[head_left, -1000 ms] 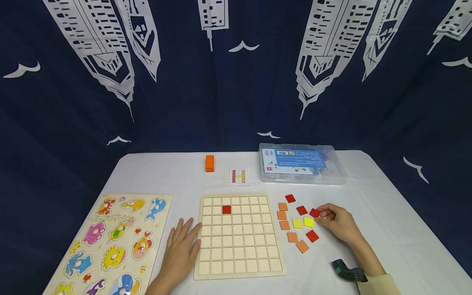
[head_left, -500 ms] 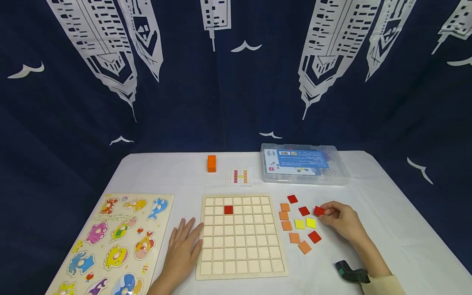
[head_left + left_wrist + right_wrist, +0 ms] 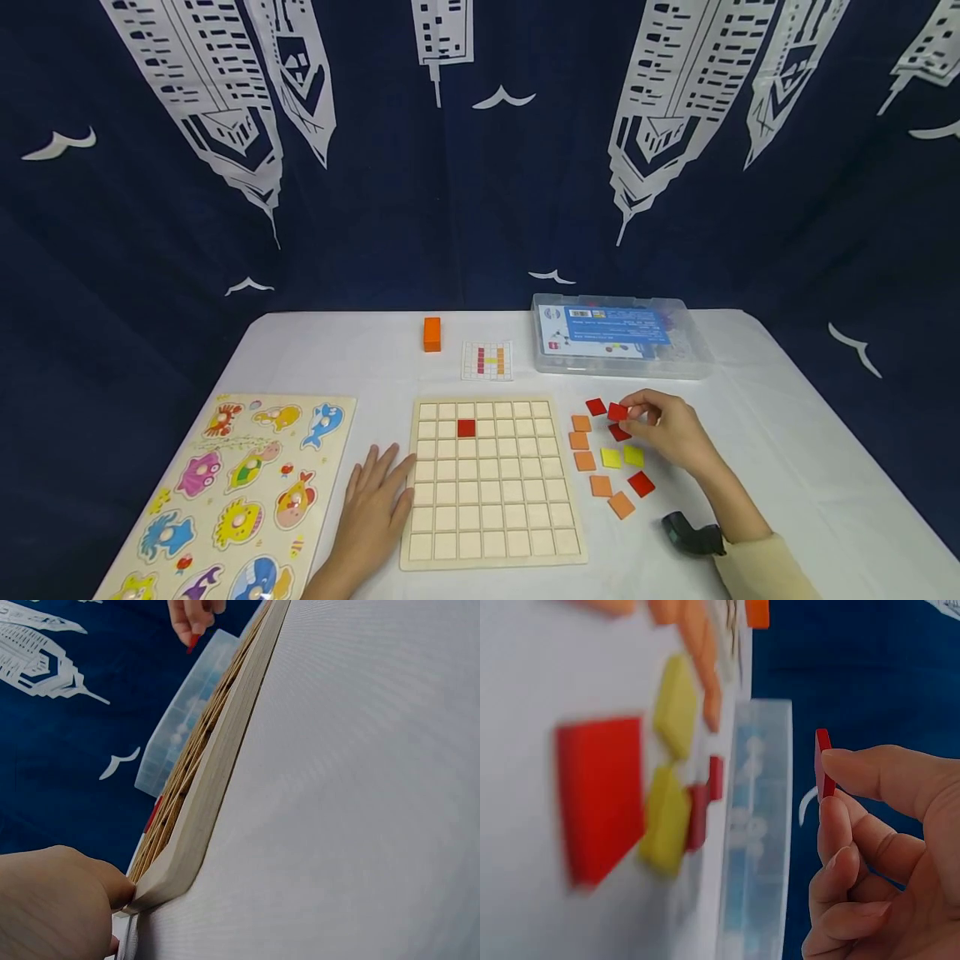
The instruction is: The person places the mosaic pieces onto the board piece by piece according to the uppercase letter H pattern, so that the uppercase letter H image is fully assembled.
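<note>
My right hand (image 3: 670,427) pinches a red square tile (image 3: 824,763) between thumb and fingertips, lifted above the table among the loose tiles. In the head view the held tile overlaps another red tile (image 3: 619,432) lying below it. My left hand (image 3: 370,508) lies flat with fingers spread, fingertips at the left edge of a wooden grid board (image 3: 495,567). One red tile (image 3: 467,428) sits in a cell of the board's second row, third column. Right of the board lie several orange tiles (image 3: 584,461), two yellow tiles (image 3: 611,457) and more red tiles (image 3: 641,484).
A small pattern card (image 3: 487,361) with red, yellow and orange squares lies behind the board, beside an orange block (image 3: 432,334). A clear plastic box (image 3: 622,336) stands at the back right. A sea-animal puzzle board (image 3: 262,483) covers the left side.
My right hand has moved left and away from me with the red tile, rising over the other red tiles. The left hand stays at the board's edge. The head view shifts slightly.
</note>
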Tool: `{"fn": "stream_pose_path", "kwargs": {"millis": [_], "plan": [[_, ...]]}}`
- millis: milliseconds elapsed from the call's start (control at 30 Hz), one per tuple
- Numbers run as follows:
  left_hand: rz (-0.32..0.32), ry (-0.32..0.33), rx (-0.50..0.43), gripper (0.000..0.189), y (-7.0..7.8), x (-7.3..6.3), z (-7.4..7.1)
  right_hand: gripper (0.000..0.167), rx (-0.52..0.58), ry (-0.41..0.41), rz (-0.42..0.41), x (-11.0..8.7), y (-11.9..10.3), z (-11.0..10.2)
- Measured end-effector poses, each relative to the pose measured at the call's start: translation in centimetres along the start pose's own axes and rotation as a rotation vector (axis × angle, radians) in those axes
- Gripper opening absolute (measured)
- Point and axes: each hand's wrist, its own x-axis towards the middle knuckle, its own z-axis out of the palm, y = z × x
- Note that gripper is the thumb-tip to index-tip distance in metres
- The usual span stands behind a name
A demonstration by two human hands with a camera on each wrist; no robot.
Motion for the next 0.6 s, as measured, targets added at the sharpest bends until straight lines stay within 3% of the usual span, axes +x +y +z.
{"fn": "stream_pose_path", "kwargs": {"millis": [233,600], "plan": [[0.0,0.004,-0.001,0.041,0.0,-0.1,-0.1,0.022,0.064,-0.023,-0.113,1.2,-3.0,1.3],[0.008,0.021,0.006,0.042,-0.1,-0.1,0.0,0.019,0.184,-0.141,-0.188,2.2,-7.8,4.8]]}}
